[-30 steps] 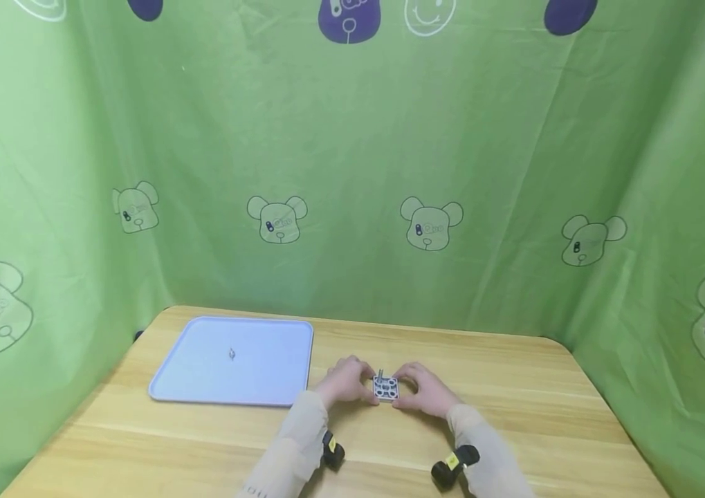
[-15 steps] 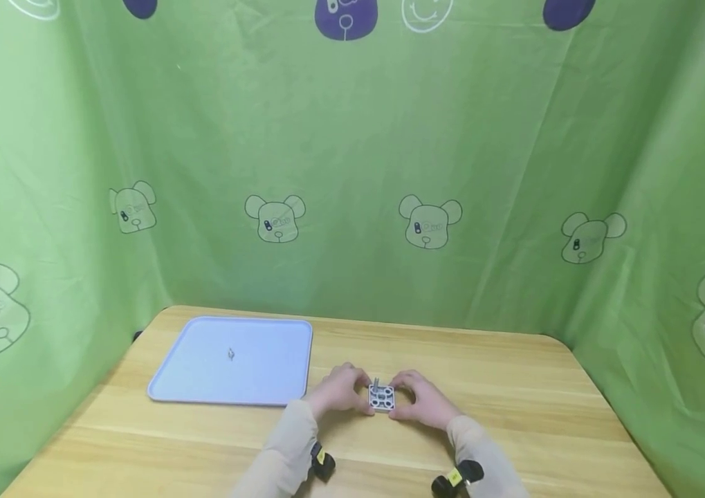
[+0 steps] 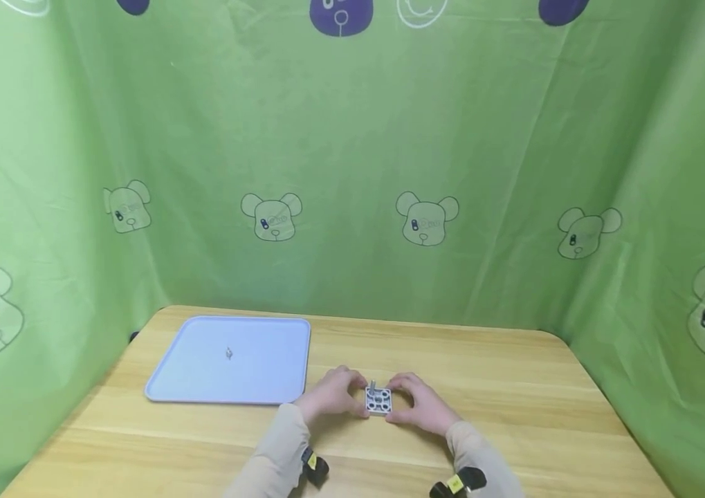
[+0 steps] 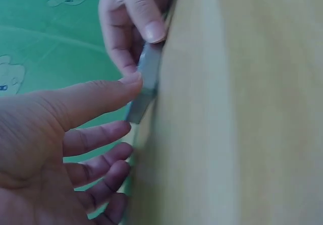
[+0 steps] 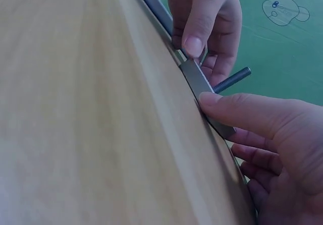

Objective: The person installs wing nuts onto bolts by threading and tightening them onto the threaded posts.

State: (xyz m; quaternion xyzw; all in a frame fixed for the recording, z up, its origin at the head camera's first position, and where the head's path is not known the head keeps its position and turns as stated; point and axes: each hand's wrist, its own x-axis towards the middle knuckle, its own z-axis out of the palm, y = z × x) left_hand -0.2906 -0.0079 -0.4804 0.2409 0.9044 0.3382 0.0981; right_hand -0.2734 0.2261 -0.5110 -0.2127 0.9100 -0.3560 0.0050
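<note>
A small square metal block (image 3: 379, 402) with several round holes lies flat at the middle of the table, between both hands. A threaded rod (image 5: 233, 79), perhaps a bolt, stands up from its far left corner. My left hand (image 3: 335, 392) pinches the block's left side, thumb at the near corner and fingers toward the far one. On the opposite side my right hand (image 3: 422, 405) holds it the same way. In the right wrist view the right thumb presses the block's grey side face (image 5: 196, 79), close over the wood.
A light blue tray (image 3: 171, 387) lies on the left of the wooden table (image 3: 483, 366), with one small metal piece (image 3: 229, 353) on it. A green patterned curtain (image 3: 352, 283) closes off the back and both sides.
Both hands have drawn the block a little toward the person and slightly left, keeping hold of it. The tray and its small piece stay where they were.
</note>
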